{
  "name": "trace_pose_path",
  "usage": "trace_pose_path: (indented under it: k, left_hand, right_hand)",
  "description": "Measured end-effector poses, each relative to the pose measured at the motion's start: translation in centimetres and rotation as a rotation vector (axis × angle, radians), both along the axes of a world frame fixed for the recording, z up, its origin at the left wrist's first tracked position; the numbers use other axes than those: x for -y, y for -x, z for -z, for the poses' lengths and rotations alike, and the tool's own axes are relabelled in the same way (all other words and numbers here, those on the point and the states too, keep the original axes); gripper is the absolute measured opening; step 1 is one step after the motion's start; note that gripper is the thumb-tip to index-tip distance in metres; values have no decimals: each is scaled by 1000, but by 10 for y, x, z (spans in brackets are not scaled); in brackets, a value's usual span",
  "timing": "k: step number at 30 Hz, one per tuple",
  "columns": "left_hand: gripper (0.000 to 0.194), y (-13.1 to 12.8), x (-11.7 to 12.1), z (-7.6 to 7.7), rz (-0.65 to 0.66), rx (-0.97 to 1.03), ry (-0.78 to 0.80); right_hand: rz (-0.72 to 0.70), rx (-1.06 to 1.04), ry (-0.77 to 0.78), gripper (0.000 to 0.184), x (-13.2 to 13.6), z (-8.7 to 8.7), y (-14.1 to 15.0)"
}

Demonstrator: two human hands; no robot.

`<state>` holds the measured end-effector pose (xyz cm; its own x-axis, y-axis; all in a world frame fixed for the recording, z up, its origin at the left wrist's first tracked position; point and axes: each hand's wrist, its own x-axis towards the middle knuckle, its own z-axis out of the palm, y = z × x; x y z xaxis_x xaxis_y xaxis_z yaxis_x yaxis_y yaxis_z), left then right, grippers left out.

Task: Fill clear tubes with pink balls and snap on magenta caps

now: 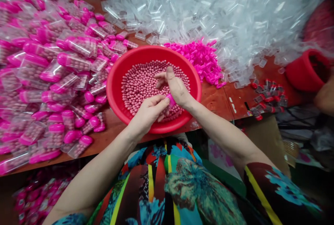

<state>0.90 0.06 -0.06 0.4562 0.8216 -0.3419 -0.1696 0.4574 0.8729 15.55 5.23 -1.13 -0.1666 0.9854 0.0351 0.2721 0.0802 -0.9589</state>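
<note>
My left hand pinches a small bright pink cap between thumb and fingers, over the near side of a red plastic basin. Whether a clear tube is joined to the cap is hidden by my hands. My right hand is just beyond it, its palm at the cap and its fingers apart. Small round pink beads cover the bottom of the basin below both hands.
Filled clear bottles with pink caps are heaped on the left. Behind the basin lie loose pink pieces and a large pile of clear empty tubes. Red-capped pieces and a red bucket stand right, near another person's arm.
</note>
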Motion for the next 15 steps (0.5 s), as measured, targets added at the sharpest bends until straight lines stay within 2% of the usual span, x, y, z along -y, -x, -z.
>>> trace_pose_path:
  k: [2,5,7,9,11,15]
  left_hand:
    - [23,0,-3,2,-68,55,88]
    - [12,2,-8,5,-217,108,120]
    - [10,2,-9,7,-285,134,90]
    - [13,1,-9,8,-320,136,52]
    - [14,-1,-9,10,-329,126,27]
    - [16,-1,-8,12,-334,99,-10]
  right_hand:
    - [84,51,-86,70,0,-6,-4]
    - [-19,234,-209,59,11,-15,-11]
    - [-123,468,-292,74,21,-15,-12]
    - [-165,689,-363,86,29,-10,-8]
    - [-145,810,-408,78,32,-4,-2]
    - [-95,846,-464,53,28,2,6]
